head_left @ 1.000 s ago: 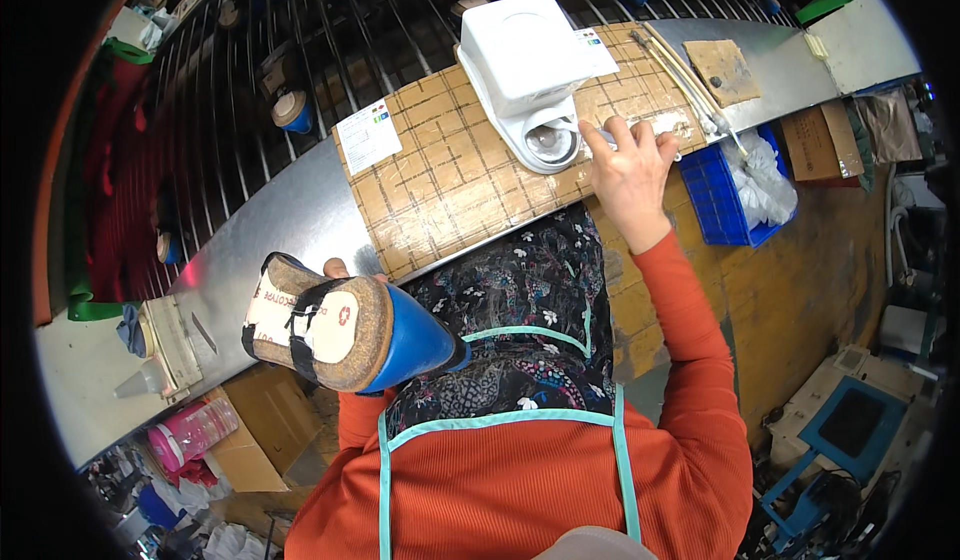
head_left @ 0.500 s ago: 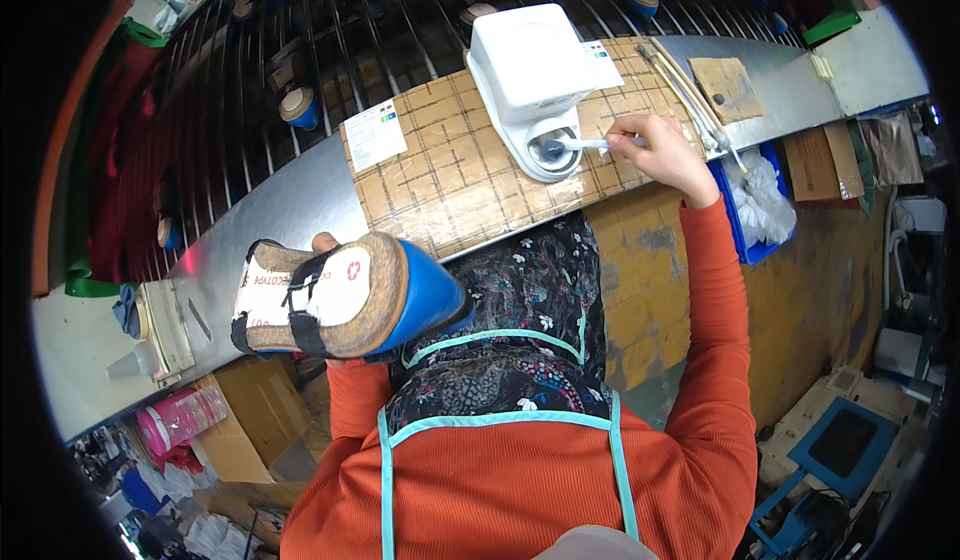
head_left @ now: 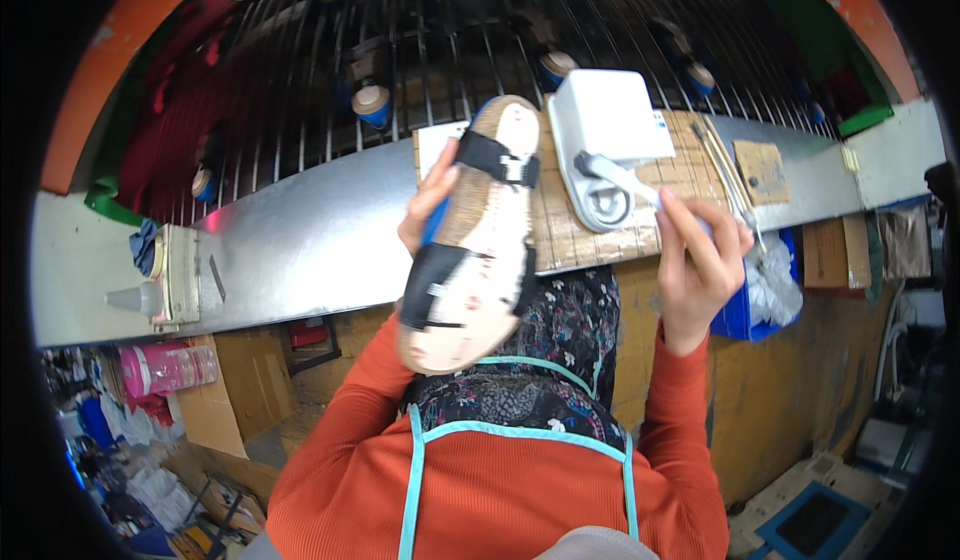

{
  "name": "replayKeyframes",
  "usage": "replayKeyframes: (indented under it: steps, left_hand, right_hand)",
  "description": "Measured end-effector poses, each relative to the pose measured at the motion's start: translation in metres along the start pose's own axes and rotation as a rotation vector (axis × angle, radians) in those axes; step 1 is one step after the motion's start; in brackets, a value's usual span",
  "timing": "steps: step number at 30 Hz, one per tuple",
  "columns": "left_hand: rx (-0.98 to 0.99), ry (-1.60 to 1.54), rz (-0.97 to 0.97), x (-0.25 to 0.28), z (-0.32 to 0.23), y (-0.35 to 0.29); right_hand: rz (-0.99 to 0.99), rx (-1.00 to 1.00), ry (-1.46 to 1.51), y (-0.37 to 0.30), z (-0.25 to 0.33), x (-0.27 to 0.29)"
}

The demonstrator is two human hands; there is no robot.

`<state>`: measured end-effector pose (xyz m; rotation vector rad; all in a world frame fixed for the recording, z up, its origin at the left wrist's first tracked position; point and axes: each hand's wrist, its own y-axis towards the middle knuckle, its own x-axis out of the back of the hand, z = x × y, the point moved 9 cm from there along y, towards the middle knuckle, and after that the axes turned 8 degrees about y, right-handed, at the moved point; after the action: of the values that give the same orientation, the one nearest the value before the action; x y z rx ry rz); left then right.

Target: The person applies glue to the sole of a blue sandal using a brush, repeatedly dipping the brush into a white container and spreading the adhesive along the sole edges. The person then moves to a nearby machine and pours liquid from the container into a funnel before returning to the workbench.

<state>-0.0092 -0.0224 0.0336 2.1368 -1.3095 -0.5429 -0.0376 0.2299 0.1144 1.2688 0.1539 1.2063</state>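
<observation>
Left hand (head_left: pixel 428 205) clamped on the sandal (head_left: pixel 475 245), now raised sole-up in front of the chest and over the near edge of the surface (head_left: pixel 300 245), no longer low at the left side as half a second before. Right hand (head_left: pixel 695 260) closed around a white brush (head_left: pixel 625 178), drawn back toward the body, its tip still over the round dish of the white glue box (head_left: pixel 600 135) on the gridded mat (head_left: pixel 680 175).
</observation>
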Motion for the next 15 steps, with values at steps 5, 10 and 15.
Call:
replayKeyframes:
  steps: [5, 10, 15]
  left_hand:
    - [-0.469, 0.503, -0.124, -0.006, -0.019, 0.008]
    - [-0.483, 0.561, -0.078, -0.005, -0.028, 0.001]
    - [-0.508, 0.622, -0.039, -0.006, -0.034, -0.004]
  right_hand:
    - [0.043, -0.284, 0.569, -0.012, 0.018, -0.025]
    - [0.109, -0.362, 0.631, -0.025, 0.019, -0.054]
    - [0.059, -0.296, 0.493, -0.019, 0.021, -0.061]
